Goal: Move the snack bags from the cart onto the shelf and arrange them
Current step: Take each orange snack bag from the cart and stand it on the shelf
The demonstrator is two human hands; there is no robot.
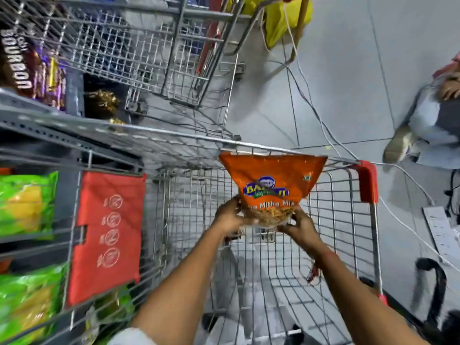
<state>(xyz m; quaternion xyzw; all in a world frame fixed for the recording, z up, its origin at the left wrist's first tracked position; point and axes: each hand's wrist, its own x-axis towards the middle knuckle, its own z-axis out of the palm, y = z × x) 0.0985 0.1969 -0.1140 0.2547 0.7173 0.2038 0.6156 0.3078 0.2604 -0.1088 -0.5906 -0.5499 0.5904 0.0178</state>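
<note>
An orange snack bag (273, 180) with a clear window of fried mix at its bottom hangs above the wire shopping cart (348, 220). My left hand (230, 215) grips its lower left corner. My right hand (300, 226) grips its lower right corner. The bag stands upright, its top edge level with the cart's far rim. The cart's basket below shows bare wire. On the left, the grey shelf (49, 125) carries green and yellow snack bags (25, 202) on its lower levels.
A red child-seat flap (107, 235) hangs at the cart's left side. A second wire cart (154, 51) stands ahead. Brown biscuit packs (17, 63) fill the upper shelf. White cables (311, 100) cross the floor. A seated person (430, 120) is at the right, beside a power strip (440, 232).
</note>
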